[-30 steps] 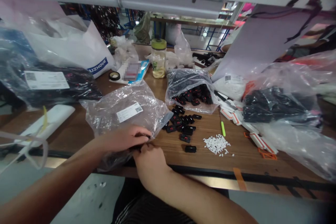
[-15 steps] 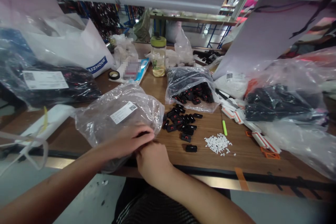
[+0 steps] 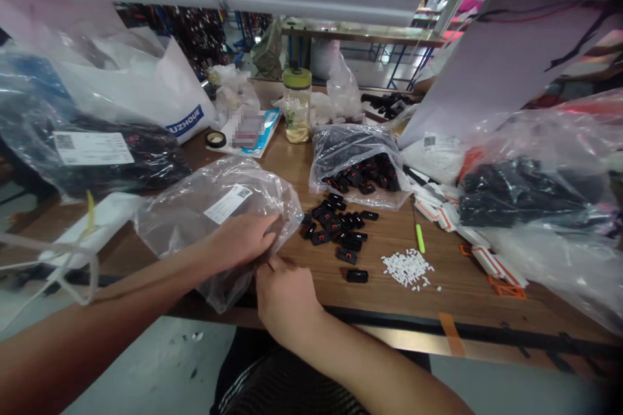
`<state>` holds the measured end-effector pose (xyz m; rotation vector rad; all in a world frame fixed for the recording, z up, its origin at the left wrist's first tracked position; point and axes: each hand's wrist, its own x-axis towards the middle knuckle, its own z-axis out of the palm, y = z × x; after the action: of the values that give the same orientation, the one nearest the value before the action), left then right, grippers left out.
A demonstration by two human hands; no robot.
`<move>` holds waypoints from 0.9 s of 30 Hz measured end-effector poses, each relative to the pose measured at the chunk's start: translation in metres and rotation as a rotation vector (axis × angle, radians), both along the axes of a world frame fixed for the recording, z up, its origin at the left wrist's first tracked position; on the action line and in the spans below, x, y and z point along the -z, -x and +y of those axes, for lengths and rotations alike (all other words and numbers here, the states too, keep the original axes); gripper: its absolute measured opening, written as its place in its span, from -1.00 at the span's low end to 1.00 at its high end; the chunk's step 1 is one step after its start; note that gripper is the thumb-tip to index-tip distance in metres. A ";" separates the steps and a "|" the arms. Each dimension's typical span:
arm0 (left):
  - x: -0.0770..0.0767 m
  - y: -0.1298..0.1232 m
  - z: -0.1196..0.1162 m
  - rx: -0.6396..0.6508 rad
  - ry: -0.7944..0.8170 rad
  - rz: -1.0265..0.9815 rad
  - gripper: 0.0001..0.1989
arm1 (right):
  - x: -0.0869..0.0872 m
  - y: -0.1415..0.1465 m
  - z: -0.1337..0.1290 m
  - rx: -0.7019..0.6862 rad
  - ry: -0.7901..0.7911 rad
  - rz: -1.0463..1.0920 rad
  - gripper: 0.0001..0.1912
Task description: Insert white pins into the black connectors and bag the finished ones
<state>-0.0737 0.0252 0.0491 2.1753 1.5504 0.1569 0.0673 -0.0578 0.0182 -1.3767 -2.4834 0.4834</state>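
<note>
**Clear plastic bag pinched at its mouth by both hands**

Clear plastic bag [image 3: 214, 214] lies crumpled at the lower centre-left of the frame, on the near edge of the wooden surface [image 3: 389, 279], with part of it hanging over that edge. It is thin, glossy and wrinkled, with a white barcode label [image 3: 228, 203] on its upper side; what it holds cannot be made out.

The left hand [image 3: 241, 240] rests on the bag's right end, fingers curled down and gripping the film. The right hand [image 3: 285, 292] sits just below it, thumb and fingertips closed on the same edge of the bag, the two hands touching.

To handle this well, I judge the film should be held taut between both hands, close to the opening, so the slippery plastic does not slide off the edge.

Just right of the hands lies a loose cluster of small black parts [image 3: 335, 230] with red marks, then a pile of tiny white pieces [image 3: 407, 267] and a green pen [image 3: 420, 238]. Another bag of black parts [image 3: 357, 165] sits behind them.
</note>
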 end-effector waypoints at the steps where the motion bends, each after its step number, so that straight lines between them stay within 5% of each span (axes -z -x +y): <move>1: 0.000 -0.001 0.004 -0.028 0.004 -0.008 -0.68 | 0.000 0.001 -0.002 -0.018 0.008 -0.022 -0.84; 6: 0.004 -0.010 0.020 -0.149 0.116 -0.218 -0.68 | 0.001 0.006 -0.007 -0.053 0.031 -0.045 -0.83; 12: 0.009 -0.002 0.028 -0.202 -0.098 -0.202 -0.69 | -0.001 -0.002 -0.007 0.010 -0.028 0.070 -0.78; 18: -0.016 0.013 0.000 0.147 -0.244 0.027 -0.72 | 0.002 -0.010 -0.006 0.106 -0.094 0.056 -0.78; 21: -0.022 0.014 -0.023 0.036 -0.429 0.260 -0.62 | 0.006 -0.011 -0.006 0.135 -0.139 0.073 -0.78; 24: -0.019 0.023 -0.035 -0.157 -0.502 0.356 -0.29 | 0.009 -0.011 -0.007 0.138 -0.170 0.078 -0.80; 27: -0.012 0.046 -0.029 -0.267 -0.248 0.331 -0.29 | 0.010 -0.011 -0.008 0.128 -0.176 0.063 -0.82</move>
<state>-0.1197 -0.0033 0.0612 2.2558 2.1075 0.0791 0.0784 -0.0657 0.0078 -1.4158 -2.3089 0.2690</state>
